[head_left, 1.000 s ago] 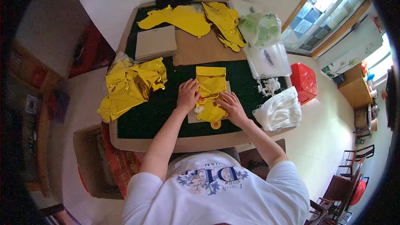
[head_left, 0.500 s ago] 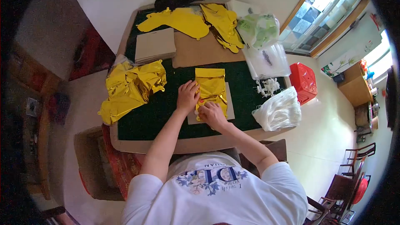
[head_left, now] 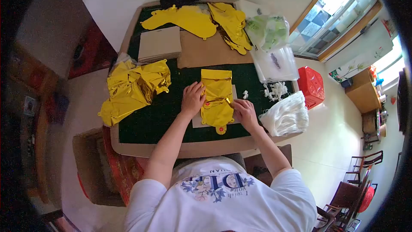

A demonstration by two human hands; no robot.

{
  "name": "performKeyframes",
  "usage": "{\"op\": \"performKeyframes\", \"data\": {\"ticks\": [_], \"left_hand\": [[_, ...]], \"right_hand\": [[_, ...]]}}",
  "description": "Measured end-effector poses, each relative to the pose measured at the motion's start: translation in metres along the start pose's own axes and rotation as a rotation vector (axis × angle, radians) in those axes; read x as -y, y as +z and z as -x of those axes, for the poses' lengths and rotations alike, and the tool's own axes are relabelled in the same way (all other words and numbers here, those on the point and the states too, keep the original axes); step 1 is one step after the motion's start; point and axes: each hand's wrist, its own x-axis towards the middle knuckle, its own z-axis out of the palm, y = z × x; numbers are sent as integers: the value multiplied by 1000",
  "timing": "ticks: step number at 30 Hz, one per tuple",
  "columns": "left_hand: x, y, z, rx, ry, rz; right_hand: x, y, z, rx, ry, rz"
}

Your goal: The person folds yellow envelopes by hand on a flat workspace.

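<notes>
A gold foil balloon [head_left: 216, 88], folded into a narrow strip, lies over a grey-beige card [head_left: 199, 121] in the middle of the table. Its lower end, with a round tab and a red mark, points toward me. My left hand [head_left: 192, 99] rests on the balloon's left edge, fingers stretched out. On the opposite edge, my right hand [head_left: 244, 112] pinches a bit of the foil between thumb and fingers. A small white piece [head_left: 245, 94] lies just above my right hand on the dark green table surface [head_left: 163, 124].
Crumpled gold foil balloons [head_left: 135, 88] lie on the left, flatter ones [head_left: 180, 21] at the back. A stack of cards [head_left: 159, 45] stands back left. Clear bags [head_left: 274, 62], white clips [head_left: 275, 90] and a white string bundle [head_left: 285, 114] line the right, beside a red stool [head_left: 311, 87].
My right hand has moved from the balloon's lower middle to its right edge. The lower tab now shows, and a small white piece has appeared to the right. My left hand stays put.
</notes>
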Motion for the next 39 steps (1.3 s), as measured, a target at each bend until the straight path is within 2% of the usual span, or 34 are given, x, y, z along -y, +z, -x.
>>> {"op": "performKeyframes", "data": {"ticks": [1,7,9,10,12,13,15,19,21,25,31,33,37,39], "left_hand": [[0,0,0,1,-1,-1],[1,1,-1,-4,15,-9],[1,1,-1,3,15,-15],[0,0,-1,2,16,-16],[-2,-2,-1,27,-19,25],[-2,-5,0,28,-16,24],[-2,-10,3,71,23,-81],[-3,-10,0,84,-24,-3],[-2,-10,-2,107,-46,9],[4,-10,-5,144,-38,21],[5,-14,-4,181,-28,-20],[7,-13,-5,118,21,52],[7,-14,-3,152,5,33],[6,-13,-2,154,8,-7]], "right_hand": [[3,1,-1,-15,-72,-16],[7,0,-12,-1,-178,-4],[4,5,-14,13,-26,-182],[2,8,-17,11,-26,-181],[0,12,-24,68,282,-284],[2,14,-28,65,283,-284],[7,17,-36,17,468,-264],[16,17,-49,-23,557,-357],[14,21,-52,11,631,-243],[15,24,-55,-86,634,-218],[13,22,-65,-38,657,-115],[17,19,-67,-5,646,-93],[14,20,-65,22,649,-148],[9,18,-62,109,532,-107]]}}
